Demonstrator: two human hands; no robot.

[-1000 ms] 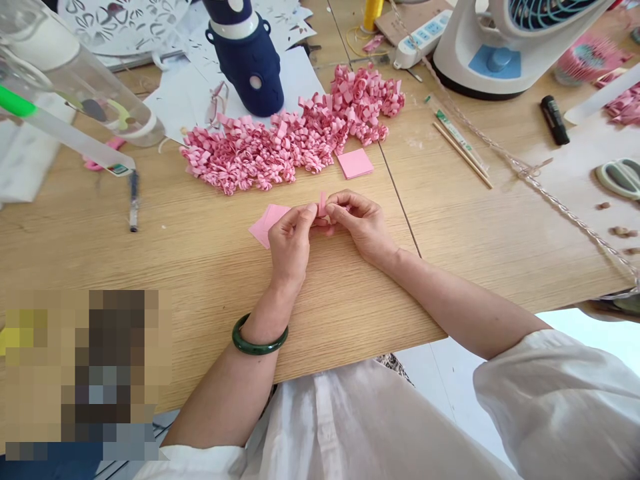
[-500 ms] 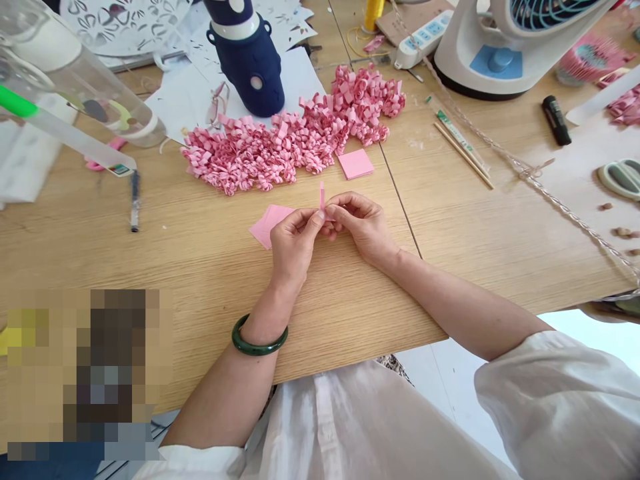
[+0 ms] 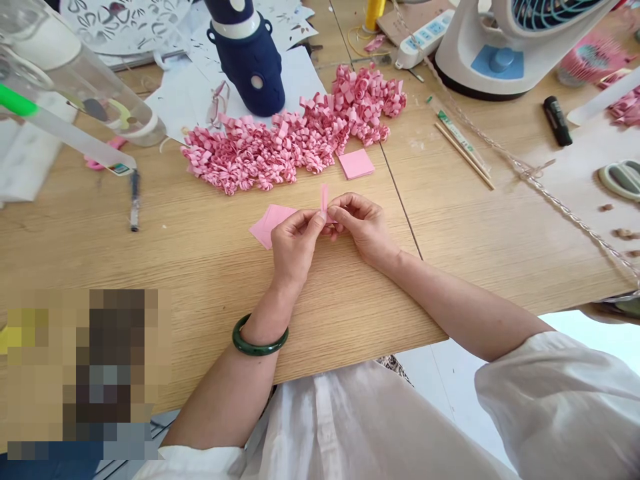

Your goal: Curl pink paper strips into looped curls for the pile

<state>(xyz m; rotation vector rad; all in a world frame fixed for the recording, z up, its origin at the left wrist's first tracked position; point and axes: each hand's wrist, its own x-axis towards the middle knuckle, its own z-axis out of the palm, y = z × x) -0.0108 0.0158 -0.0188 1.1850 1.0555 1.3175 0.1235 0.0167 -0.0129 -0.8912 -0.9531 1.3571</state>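
Observation:
Between the fingertips of both hands stands a narrow pink paper strip (image 3: 325, 195), its upper end poking up above them. My left hand (image 3: 296, 241), below a dark green bangle (image 3: 260, 337) on the wrist, pinches the strip's lower part. My right hand (image 3: 364, 225) is closed on the same spot from the other side. Just left of my left hand lie flat pink paper pieces (image 3: 270, 223), partly covered by it. Beyond the hands sit a small square stack of pink paper (image 3: 357, 164) and a long heap of curled pink paper loops (image 3: 270, 150).
A navy bottle (image 3: 253, 67) stands behind the heap. Right of it are a power strip (image 3: 425, 39), a white fan (image 3: 500, 60), thin sticks (image 3: 465, 157), a black marker (image 3: 557, 120) and a twisted cord (image 3: 570, 203). A clear bottle (image 3: 115, 100) and pen (image 3: 135, 200) are at left.
The upper end of the strip looks slightly wider and has shifted a little to the right. Both hands stay in nearly the same place, still pinching.

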